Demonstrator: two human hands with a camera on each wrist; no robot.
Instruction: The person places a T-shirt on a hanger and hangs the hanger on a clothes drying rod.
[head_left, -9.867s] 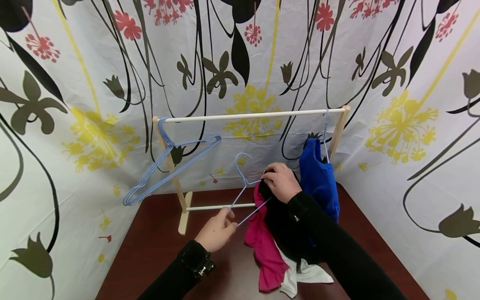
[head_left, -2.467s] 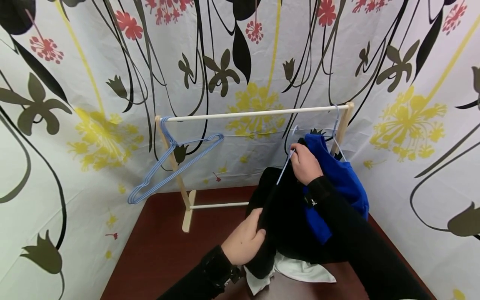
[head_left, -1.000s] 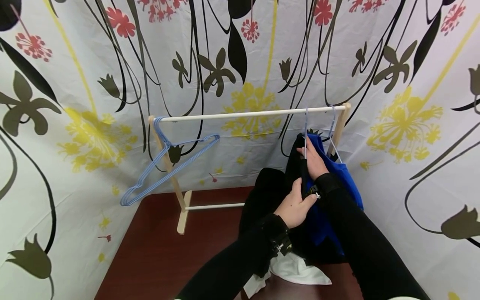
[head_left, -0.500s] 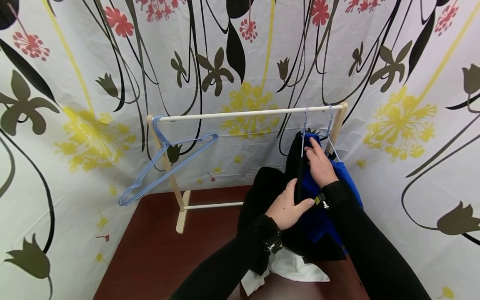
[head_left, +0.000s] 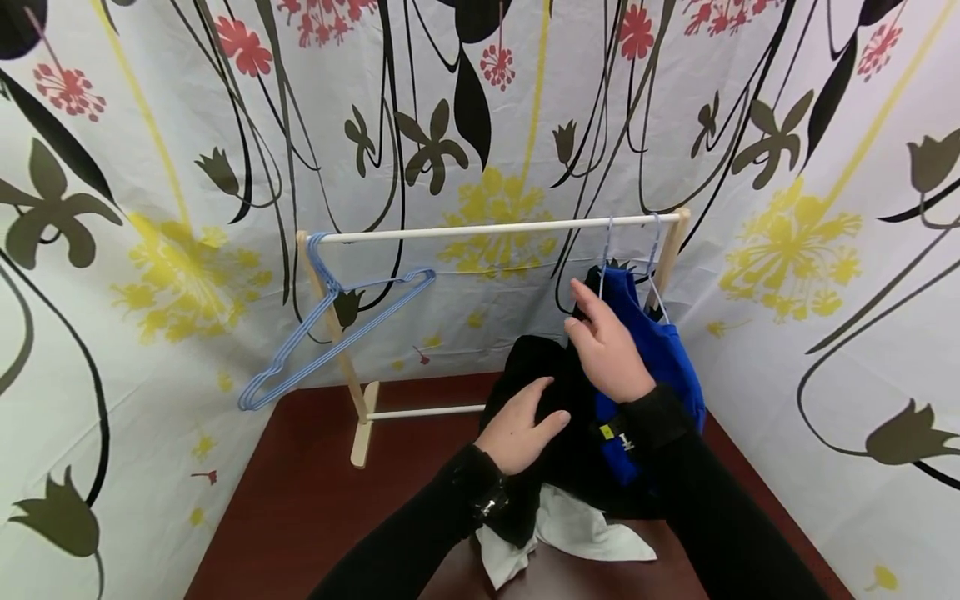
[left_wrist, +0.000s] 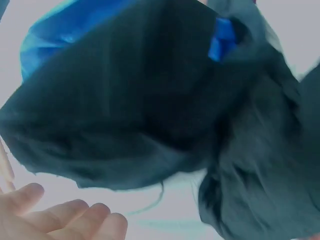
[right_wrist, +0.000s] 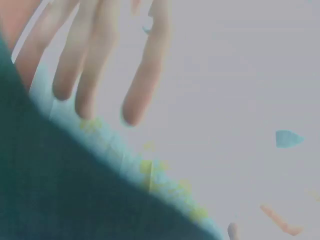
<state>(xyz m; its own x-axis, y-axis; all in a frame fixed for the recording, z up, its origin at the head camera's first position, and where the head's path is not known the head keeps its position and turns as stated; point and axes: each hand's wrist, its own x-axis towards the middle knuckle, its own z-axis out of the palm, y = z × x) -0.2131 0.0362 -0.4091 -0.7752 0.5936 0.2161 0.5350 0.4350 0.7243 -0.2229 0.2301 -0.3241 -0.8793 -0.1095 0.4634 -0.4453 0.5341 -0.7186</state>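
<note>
A black garment [head_left: 536,367] hangs from a light blue wire hanger [head_left: 604,254] hooked on the white rod [head_left: 480,227] of a small wooden rack, next to a blue garment [head_left: 663,358] on its own hanger at the rod's right end. My right hand [head_left: 607,346] lies with straight fingers against the black garment's shoulder, in front of the blue one. My left hand [head_left: 521,425] rests flat and relaxed on the lower black cloth. In the left wrist view the black garment [left_wrist: 165,100] fills the frame, with my loose fingers [left_wrist: 65,220] below it.
A bundle of spare blue wire hangers [head_left: 337,333] hangs at the rod's left end. A white cloth [head_left: 577,533] lies crumpled on the dark red table [head_left: 315,500] under the black garment. Flower-patterned sheets close in the back and both sides.
The black garment's hanger went onto the rod beside the blue one. My right hand has let go of the hanger neck and my left has slid down and left along the cloth.
</note>
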